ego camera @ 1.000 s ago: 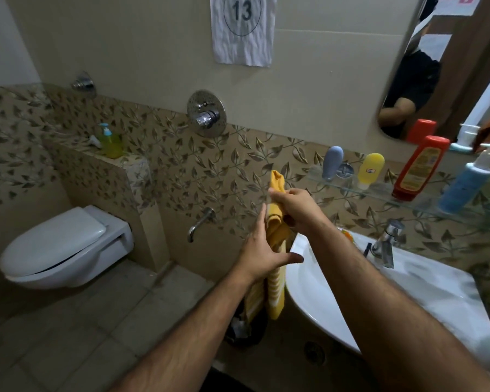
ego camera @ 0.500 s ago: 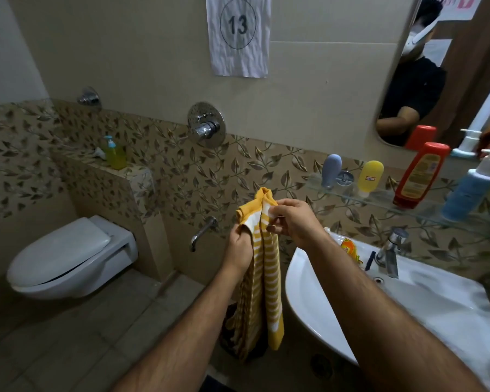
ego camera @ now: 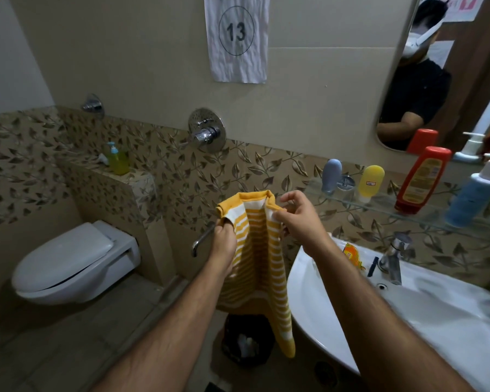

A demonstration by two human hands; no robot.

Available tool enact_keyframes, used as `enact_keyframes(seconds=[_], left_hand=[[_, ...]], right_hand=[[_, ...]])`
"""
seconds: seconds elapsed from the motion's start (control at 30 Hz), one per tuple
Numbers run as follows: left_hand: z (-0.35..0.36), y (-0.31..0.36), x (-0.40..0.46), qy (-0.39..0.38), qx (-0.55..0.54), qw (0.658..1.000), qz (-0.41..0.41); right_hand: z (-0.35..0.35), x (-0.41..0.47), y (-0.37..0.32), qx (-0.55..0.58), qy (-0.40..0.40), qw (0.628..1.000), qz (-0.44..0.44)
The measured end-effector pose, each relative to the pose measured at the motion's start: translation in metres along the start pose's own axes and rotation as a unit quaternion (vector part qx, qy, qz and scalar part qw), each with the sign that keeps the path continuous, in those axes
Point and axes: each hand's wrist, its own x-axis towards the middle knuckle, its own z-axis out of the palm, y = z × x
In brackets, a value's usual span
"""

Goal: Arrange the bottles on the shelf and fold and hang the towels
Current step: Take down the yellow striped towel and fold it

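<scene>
A: Where is the towel (ego camera: 255,250)?
B: At the centre of the frame, yellow with white stripes, hanging lengthwise in front of the leaf-patterned wall, its lower end just left of the sink (ego camera: 309,306) rim.

A: Who has hold of it?
B: Both hands. The left hand (ego camera: 224,241) grips the top left corner with curled fingers. The right hand (ego camera: 297,219) pinches the top right edge between thumb and forefinger; its other fingers are loosely bent above.

A: And the bottles?
B: Along the glass shelf (ego camera: 379,206) at the right of the frame: a grey bottle (ego camera: 331,175), a yellow bottle (ego camera: 371,183), a red bottle (ego camera: 420,183) and a blue pump bottle (ego camera: 475,195), all standing, each apart from its neighbour.

A: Anything between the grey and yellow ones?
B: A small metal piece, perhaps the shelf's bracket; too small to tell.

A: What else?
B: A toilet (ego camera: 74,264) at lower left, lid down. A green pump bottle (ego camera: 119,162) on the ledge above it. A tap (ego camera: 393,258) on the sink, an orange packet (ego camera: 351,254) beside it. A paper marked 13 (ego camera: 236,38) on the wall at top centre.
</scene>
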Motion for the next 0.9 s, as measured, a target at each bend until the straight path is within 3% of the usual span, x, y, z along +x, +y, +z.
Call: enact_keyframes(seconds=[0.17, 0.3, 0.53, 0.63, 0.73, 0.83, 0.9], left_hand=[[0.016, 0.002, -0.019, -0.027, 0.037, 0.994, 0.094], [0.018, -0.003, -0.014, -0.088, 0.031, 0.993, 0.078], [0.012, 0.003, -0.012, -0.113, -0.075, 0.990, 0.050], [0.006, 0.006, -0.008, -0.181, -0.117, 0.976, 0.026], [0.002, 0.010, -0.014, -0.225, -0.100, 0.966, 0.075], [0.006, 0.012, -0.012, -0.162, -0.010, 0.974, 0.155], [0.011, 0.018, -0.013, -0.100, -0.003, 0.987, 0.124]], right_hand=[[0.026, 0.003, 0.001, -0.019, -0.015, 0.998, -0.050], [0.030, 0.003, 0.001, -0.054, -0.021, 0.997, -0.057], [0.024, 0.001, -0.011, 0.157, -0.071, 0.984, 0.036], [0.021, 0.002, -0.014, 0.162, -0.082, 0.983, 0.025], [0.016, 0.003, -0.019, 0.167, -0.093, 0.981, 0.015], [0.008, 0.003, -0.024, 0.173, -0.132, 0.976, 0.000], [0.000, 0.003, -0.026, 0.192, -0.142, 0.971, -0.010]])
